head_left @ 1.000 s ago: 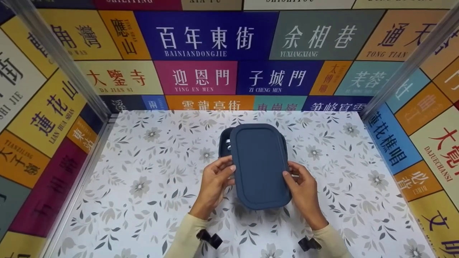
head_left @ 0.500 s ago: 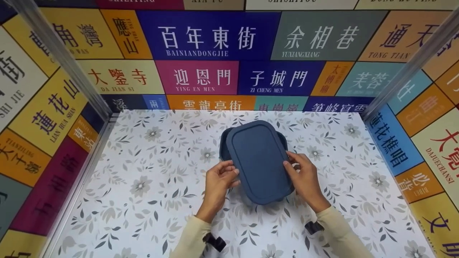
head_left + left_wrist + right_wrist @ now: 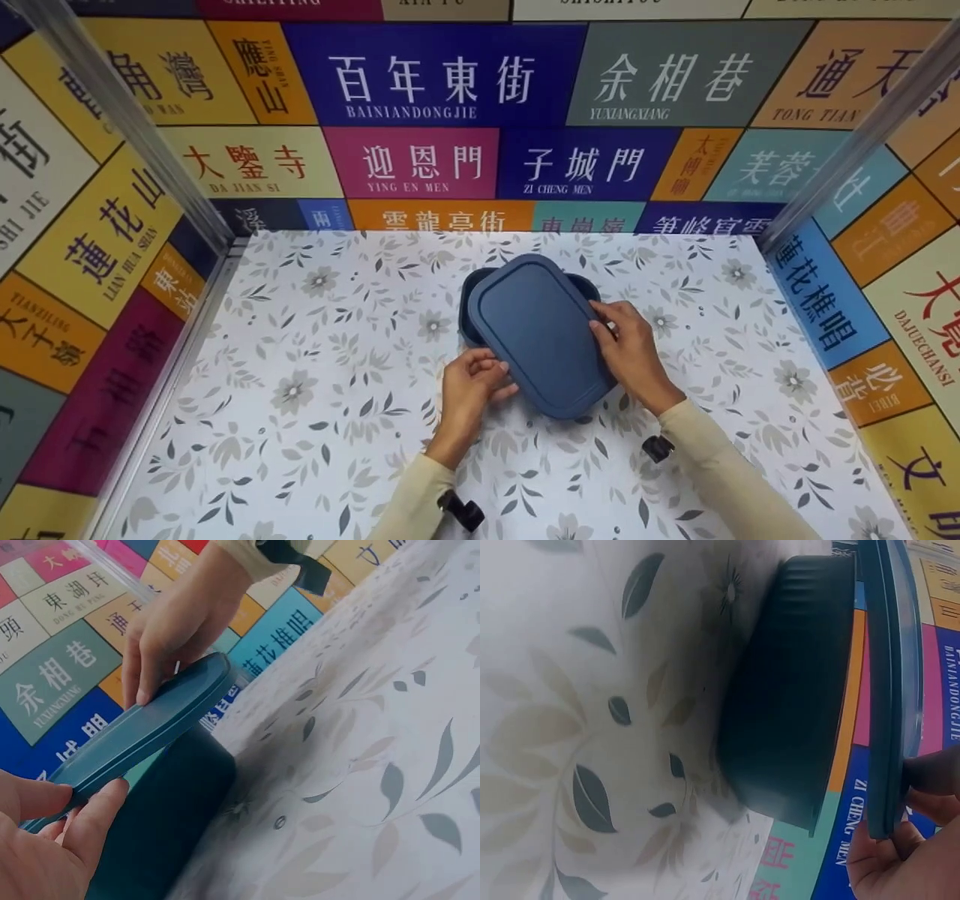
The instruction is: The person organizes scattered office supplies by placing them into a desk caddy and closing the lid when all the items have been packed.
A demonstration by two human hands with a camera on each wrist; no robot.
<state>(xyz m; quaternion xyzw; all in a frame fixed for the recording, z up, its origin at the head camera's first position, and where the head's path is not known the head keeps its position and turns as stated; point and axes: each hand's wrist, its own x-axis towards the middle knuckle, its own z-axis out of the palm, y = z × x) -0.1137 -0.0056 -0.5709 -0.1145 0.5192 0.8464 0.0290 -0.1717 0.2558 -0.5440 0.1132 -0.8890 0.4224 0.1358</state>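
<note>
A dark blue rounded rectangular lid (image 3: 541,334) is held above a matching deep container (image 3: 466,300). It lies at a slant to the container, whose far corners show past it; the contents are hidden. My left hand (image 3: 471,394) pinches the lid's near left edge, thumb above and fingers below, as the left wrist view shows. On the right long edge, my right hand (image 3: 634,349) grips the lid between thumb and fingers. In the right wrist view a gap separates the lid (image 3: 889,690) from the container's rim (image 3: 840,712).
The container stands on a white tabletop (image 3: 337,450) printed with grey leaves and flowers. Panels with coloured place-name signs (image 3: 420,161) rise at the back and both sides. Metal posts (image 3: 150,135) mark the back corners.
The lid has turned counterclockwise over the container, its far end swinging left. My right hand has moved forward and my left hand slightly right and nearer. The container has stayed in place.
</note>
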